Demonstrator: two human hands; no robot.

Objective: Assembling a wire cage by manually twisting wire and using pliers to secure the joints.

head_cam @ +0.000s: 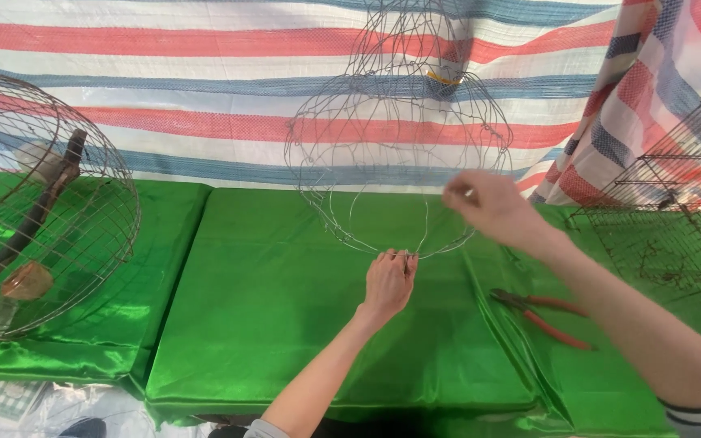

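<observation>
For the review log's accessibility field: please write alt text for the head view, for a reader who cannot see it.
Two bare hands work a hanging wire frame above a green cloth table: the left hand pinches its lower rim, the right hand grips wire higher up. Red-handled pliers lie at right, a round wire cage at left, a striped tarp behind.
</observation>
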